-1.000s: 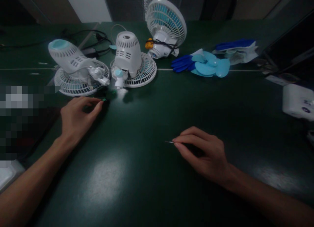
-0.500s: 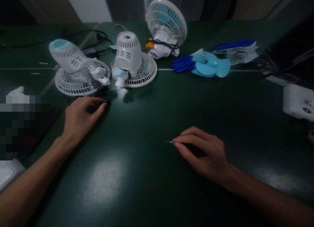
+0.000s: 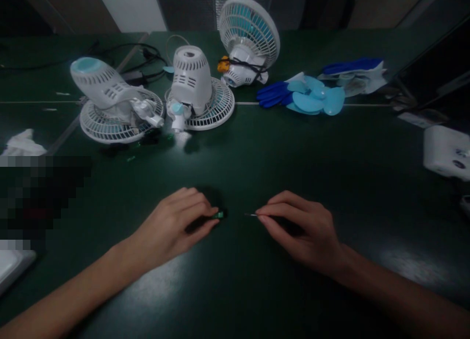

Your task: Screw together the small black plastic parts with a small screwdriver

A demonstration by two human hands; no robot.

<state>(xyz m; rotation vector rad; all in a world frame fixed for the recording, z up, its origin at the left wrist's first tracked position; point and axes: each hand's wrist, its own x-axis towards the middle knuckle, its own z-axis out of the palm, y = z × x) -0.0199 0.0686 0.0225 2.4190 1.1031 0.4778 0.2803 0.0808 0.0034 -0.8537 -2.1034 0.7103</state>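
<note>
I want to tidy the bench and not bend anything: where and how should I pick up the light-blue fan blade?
I'd pinch the raised hub at the middle of the light-blue fan blade, coming from above and the near side. The thin, curved lobes spread around it; a blue glove crowds its left, while the near side looks open.

Fan blades [image 3: 312,95] right of the fans [image 3: 191,84]
</note>
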